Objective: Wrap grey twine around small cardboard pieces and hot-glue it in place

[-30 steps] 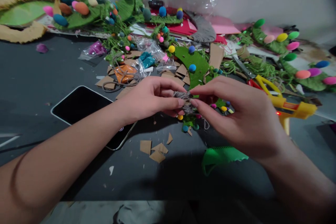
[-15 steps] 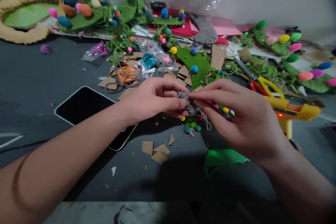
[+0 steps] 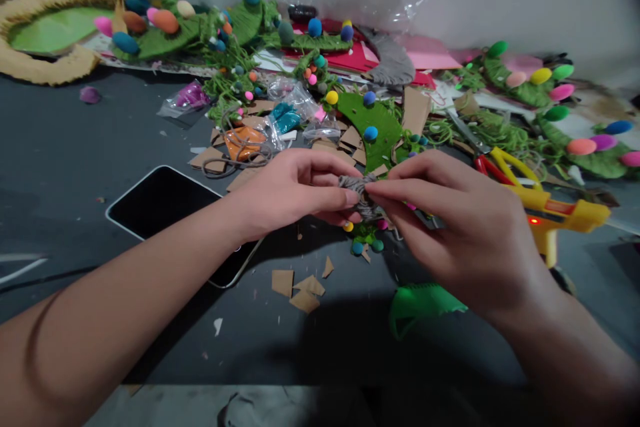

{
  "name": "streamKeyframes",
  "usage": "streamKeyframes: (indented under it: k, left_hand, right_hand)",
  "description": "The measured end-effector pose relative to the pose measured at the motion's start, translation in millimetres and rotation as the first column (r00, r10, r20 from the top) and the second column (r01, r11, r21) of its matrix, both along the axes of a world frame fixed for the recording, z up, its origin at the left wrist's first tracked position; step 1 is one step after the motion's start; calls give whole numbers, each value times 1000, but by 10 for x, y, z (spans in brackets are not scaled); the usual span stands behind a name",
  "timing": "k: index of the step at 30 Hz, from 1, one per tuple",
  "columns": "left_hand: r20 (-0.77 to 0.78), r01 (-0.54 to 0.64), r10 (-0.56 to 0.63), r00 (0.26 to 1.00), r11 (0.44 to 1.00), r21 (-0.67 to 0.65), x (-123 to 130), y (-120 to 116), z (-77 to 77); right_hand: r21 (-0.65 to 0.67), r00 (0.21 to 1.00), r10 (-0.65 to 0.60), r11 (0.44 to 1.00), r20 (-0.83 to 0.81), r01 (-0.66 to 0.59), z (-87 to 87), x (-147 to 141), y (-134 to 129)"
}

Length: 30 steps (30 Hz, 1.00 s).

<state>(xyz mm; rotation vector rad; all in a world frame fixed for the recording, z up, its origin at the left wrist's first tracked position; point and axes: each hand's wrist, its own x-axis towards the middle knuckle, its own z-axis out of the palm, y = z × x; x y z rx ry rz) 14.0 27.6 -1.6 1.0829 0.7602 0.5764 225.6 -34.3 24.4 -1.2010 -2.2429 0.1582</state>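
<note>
A small ring-like piece wound with grey yarn (image 3: 367, 205) is held above the table, with a bit of brown at its middle. My left hand (image 3: 295, 193) grips its left side between thumb and fingers. From the right, the thumb and fingertips of my right hand (image 3: 450, 227) pinch the same piece near its centre. Fingers cover part of it. Just behind lies a green crescent shape (image 3: 380, 117) with small coloured balls. A black-screened phone (image 3: 160, 200) rests under my left forearm.
A yellow glue gun (image 3: 565, 213) with a red light and open scissors (image 3: 493, 153) lie at right. Cardboard scraps (image 3: 305, 290) and green fabric (image 3: 423, 303) lie in front. Green yarn-wrapped decorations (image 3: 170, 37) and a tan ring (image 3: 45, 70) line the back.
My right fingertips have shifted slightly on the grey yarn piece, and the loose yarn loop beneath it shows less. My left hand keeps the same grip.
</note>
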Motion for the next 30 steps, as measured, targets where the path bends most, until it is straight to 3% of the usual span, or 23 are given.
streamKeyframes:
  k: [10, 18, 21, 24, 27, 30]
  left_hand:
    - [74, 11, -5, 997, 997, -78, -11, 16, -40]
    - [80, -29, 42, 996, 989, -148, -9, 13, -14]
    - [76, -26, 39, 996, 986, -167, -6, 7, -13]
    - [74, -15, 27, 997, 987, -162, -17, -2, -10]
    - [66, -16, 26, 997, 989, -145, -29, -4, -4]
    - [63, -19, 28, 998, 990, -138, -28, 2, -1]
  right_hand:
    - [39, 983, 18, 999, 185, -26, 33, -33, -41]
    - [91, 914, -37, 996, 403, 0, 28, -50, -106]
    - [28, 951, -5, 1000, 308, -4, 24, -33, -87]
    - [-81, 996, 12, 997, 85, -5, 35, -2, -58]
    - [-134, 997, -44, 990, -66, 35, 59, 13, -44]
    - [-150, 989, -118, 983, -86, 104, 76, 4, -44]
